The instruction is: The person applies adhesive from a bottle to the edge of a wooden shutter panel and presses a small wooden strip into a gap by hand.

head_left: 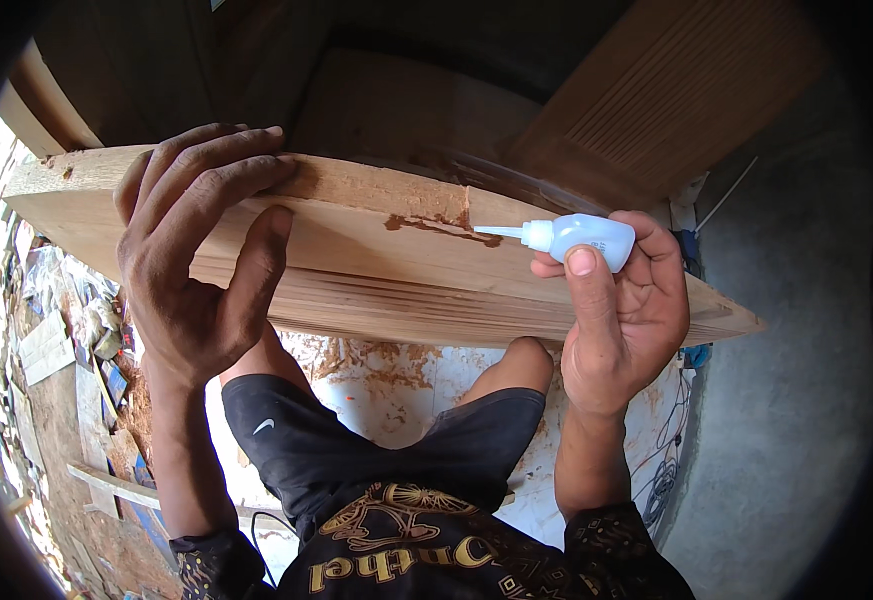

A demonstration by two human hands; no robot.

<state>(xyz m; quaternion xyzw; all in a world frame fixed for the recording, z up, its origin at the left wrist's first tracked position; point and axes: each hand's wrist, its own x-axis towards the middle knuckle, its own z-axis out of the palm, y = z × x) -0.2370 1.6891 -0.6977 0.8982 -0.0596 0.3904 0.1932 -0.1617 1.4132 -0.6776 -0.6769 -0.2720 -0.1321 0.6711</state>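
A pale wooden door panel (356, 232) stretches across the view in front of me, its long edge uppermost and grooves lower on its near face. My left hand (196, 250) grips the left part of that edge, fingers over the top and thumb against the near side. In my right hand (621, 310) is a small translucent glue bottle (578, 240), held on its side between thumb and fingers. Its thin nozzle points left, close to a dark wet streak (441, 228) below a seam in the edge; whether the tip touches the wood I cannot tell.
Wood offcuts and scraps (48, 350) litter the ground at left. Another brown wooden panel (646, 110) with grooves lies beyond, at upper right. A coiled cable (661, 490) rests beside the grey concrete floor (776, 440). Sawdust covers the white surface between my legs.
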